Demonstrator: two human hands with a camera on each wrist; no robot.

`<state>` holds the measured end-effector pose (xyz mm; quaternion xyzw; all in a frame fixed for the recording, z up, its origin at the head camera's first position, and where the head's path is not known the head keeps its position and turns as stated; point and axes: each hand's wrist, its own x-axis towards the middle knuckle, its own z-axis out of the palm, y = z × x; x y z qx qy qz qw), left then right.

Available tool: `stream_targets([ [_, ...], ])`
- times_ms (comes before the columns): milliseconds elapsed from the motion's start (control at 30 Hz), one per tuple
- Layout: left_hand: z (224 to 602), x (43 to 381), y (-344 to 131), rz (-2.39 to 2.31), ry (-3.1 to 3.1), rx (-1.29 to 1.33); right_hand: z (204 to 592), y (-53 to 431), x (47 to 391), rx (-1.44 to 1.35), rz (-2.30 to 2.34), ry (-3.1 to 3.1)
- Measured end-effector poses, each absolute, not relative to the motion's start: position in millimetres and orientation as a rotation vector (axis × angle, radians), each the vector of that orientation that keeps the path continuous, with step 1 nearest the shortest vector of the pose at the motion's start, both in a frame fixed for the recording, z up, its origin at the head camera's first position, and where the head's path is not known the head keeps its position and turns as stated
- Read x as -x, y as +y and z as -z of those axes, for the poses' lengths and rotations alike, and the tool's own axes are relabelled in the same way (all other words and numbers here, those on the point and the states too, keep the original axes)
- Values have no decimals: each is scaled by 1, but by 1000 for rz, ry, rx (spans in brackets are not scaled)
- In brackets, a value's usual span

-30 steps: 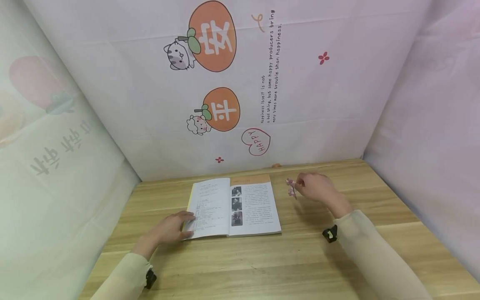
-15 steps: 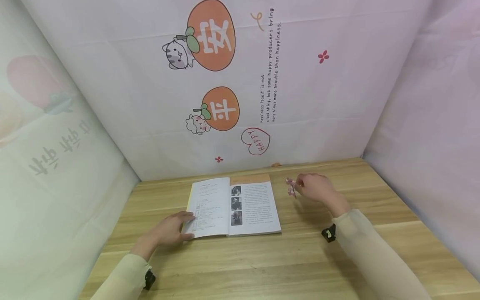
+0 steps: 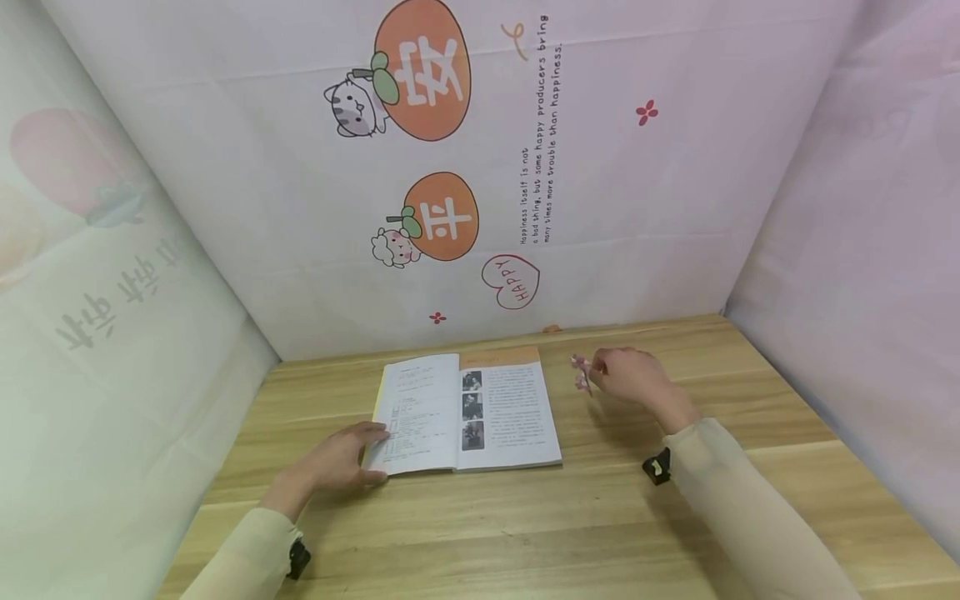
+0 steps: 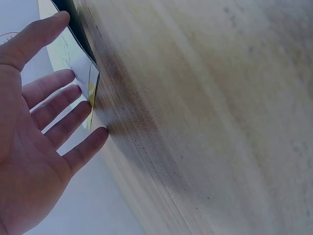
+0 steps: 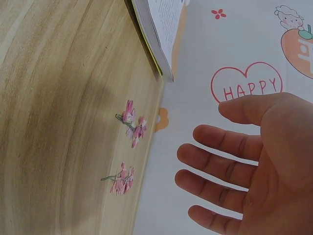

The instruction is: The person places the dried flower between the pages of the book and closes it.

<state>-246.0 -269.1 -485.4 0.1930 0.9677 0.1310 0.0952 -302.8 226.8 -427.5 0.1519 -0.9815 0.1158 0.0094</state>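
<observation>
Both arms reach forward over the wooden table [image 3: 480,533], and the left hand [image 3: 341,460] lies at the left side of the open book [image 3: 513,417], its fingers nearly straight and spread, with nothing squeezed in them. The right hand [image 3: 632,375] is stretched out off to the right of the book, its fingers loose and apart and holding nothing, while two small pink flowers [image 5: 122,182] lie on the table close to it.
</observation>
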Motion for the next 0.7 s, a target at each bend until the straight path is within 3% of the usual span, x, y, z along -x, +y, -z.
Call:
stream_targets([
  [700,487,247,-271,-377,2884,-601,432,229,304,-452,-365,-3090],
])
